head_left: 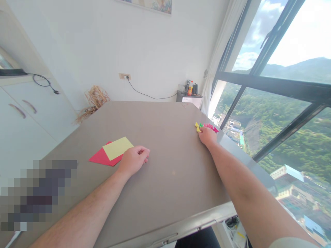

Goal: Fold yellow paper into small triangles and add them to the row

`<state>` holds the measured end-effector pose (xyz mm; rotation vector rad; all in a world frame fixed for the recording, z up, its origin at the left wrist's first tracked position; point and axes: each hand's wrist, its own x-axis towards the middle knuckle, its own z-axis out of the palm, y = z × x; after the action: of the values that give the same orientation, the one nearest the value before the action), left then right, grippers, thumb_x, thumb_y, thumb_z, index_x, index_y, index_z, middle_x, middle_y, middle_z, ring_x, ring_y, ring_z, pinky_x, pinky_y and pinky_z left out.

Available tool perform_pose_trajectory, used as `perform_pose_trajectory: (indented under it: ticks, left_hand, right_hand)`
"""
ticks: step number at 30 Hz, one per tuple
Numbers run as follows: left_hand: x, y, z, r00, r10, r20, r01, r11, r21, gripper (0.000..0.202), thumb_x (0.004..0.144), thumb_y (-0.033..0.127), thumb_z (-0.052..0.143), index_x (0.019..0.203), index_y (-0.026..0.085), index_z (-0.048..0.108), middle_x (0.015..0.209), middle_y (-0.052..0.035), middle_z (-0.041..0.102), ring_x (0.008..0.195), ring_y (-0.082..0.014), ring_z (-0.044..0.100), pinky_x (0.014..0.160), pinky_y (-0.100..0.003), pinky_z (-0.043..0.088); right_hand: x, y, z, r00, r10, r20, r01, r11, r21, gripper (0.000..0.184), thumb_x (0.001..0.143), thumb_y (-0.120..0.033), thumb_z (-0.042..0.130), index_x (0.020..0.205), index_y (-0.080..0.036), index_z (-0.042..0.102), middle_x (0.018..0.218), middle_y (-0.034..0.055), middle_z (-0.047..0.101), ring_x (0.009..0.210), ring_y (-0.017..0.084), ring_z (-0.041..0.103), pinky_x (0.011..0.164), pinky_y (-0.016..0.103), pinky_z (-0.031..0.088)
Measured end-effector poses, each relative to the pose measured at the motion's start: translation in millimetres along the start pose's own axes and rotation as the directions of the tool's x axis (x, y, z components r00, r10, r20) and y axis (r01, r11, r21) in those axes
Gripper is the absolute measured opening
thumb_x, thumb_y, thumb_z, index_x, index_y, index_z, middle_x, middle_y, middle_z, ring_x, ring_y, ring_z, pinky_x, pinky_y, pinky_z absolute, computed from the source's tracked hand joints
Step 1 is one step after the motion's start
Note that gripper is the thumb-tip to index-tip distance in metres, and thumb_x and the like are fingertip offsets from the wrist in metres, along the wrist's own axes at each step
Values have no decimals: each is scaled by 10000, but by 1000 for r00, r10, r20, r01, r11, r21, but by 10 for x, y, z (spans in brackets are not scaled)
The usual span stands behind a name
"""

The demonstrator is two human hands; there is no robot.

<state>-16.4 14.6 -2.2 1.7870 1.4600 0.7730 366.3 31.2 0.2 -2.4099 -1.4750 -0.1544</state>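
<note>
My left hand (pixel 134 159) rests on the grey-brown table (pixel 160 137) with its fingers curled in, right beside a yellow paper sheet (pixel 117 147) that lies on a red paper sheet (pixel 99 157). My right hand (pixel 207 135) reaches to the table's right edge, its fingers closed over small folded paper pieces (pixel 207 126) in yellow, green and pink. What exactly the fingers grip is hidden.
A white cabinet (pixel 26 117) stands left of the table, a bundle of dry straw (pixel 94 100) behind it. A small stand with bottles (pixel 190 90) sits by the curtain. A large window (pixel 271 89) runs along the right.
</note>
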Motion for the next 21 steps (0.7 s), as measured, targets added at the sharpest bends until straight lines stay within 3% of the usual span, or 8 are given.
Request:
perform_pose_trajectory:
  ticks: [5,8,10,13,16,19,21]
  left_hand:
    - [-8,3,-9,1000,-1,6,1,1000,-2,287,832,482,584,776,222,692,683,-19,722,682,-211,698,641,-308,486]
    - [7,-10,-2,1000,7,7,-7,1000,4,292,833,485,583,781,221,696,685,-22,724,671,-209,694,641,-309,481]
    - [20,-19,3,1000,12,5,-12,1000,6,297,831,486,585,785,217,701,682,-25,724,656,-208,687,635,-308,478]
    - [30,-21,0,1000,29,8,-30,999,14,310,834,490,582,817,210,713,700,-31,732,656,-208,684,632,-306,474]
    - [1,-1,-17,997,72,22,-72,997,38,315,849,485,570,853,211,726,722,-25,739,688,-207,686,656,-302,475]
    - [-80,40,-21,989,148,27,-150,981,122,285,861,438,563,804,214,729,693,-18,728,687,-200,670,658,-298,453]
    - [-134,68,-10,979,200,35,-203,967,152,250,866,372,556,830,212,744,731,-24,743,709,-189,665,679,-293,454]
  right_hand:
    - [-77,-82,-126,1000,7,-1,-7,1000,-5,303,954,-276,470,1074,-208,740,1102,119,740,999,271,677,795,335,495]
    - [-255,-368,-201,998,-61,-2,61,998,11,315,970,-269,429,1025,-213,734,1067,104,750,957,238,680,763,302,470]
    - [-469,-667,-232,983,-180,37,178,983,49,236,940,-305,500,935,-253,730,974,41,764,901,201,679,731,271,450]
    - [-864,-1154,-247,838,-516,179,496,856,144,210,926,-322,516,893,-251,711,919,29,759,859,201,678,676,274,427]
    - [-1208,-1497,-234,729,-650,213,618,760,202,290,960,-442,496,917,-240,700,989,47,750,879,202,679,699,277,440]
    - [-1411,-1595,-206,680,-702,213,675,712,195,270,977,-366,474,942,-221,700,1038,75,730,938,202,672,749,276,444]
    - [-1438,-1565,-173,698,-690,192,651,723,231,238,964,-292,476,942,-213,700,1037,77,721,902,189,665,742,272,433]
